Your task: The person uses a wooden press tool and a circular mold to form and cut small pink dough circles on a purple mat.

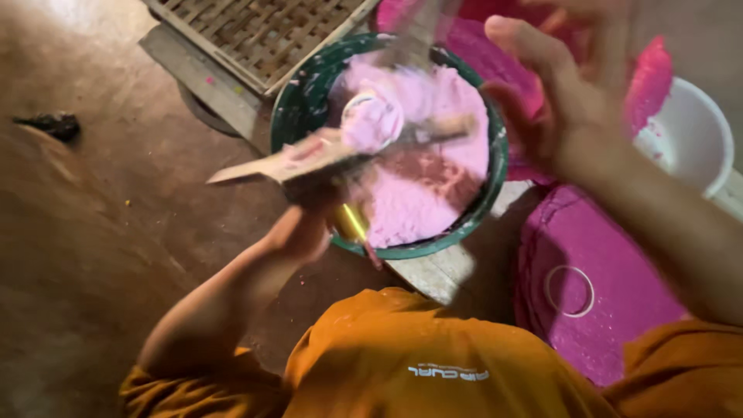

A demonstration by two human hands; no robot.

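Observation:
A green round basin [298, 104] holds a heap of pink paste [422, 166]. My left hand [309, 220] grips a flat wooden paddle [271, 164] that lies across the basin's near left rim. On the paddle's far end sits a small round lump of pink paste [371, 120]. My right hand [569, 93] hovers over the basin's right rim with its fingers spread and nothing in it. The picture is blurred by motion.
A woven bamboo tray [255, 31] lies behind the basin at the top. Pink-coated slabs [611, 271] sit to the right, one with a ring mark. A white bucket [696, 131] stands at the far right. Brown floor [93, 232] spreads left.

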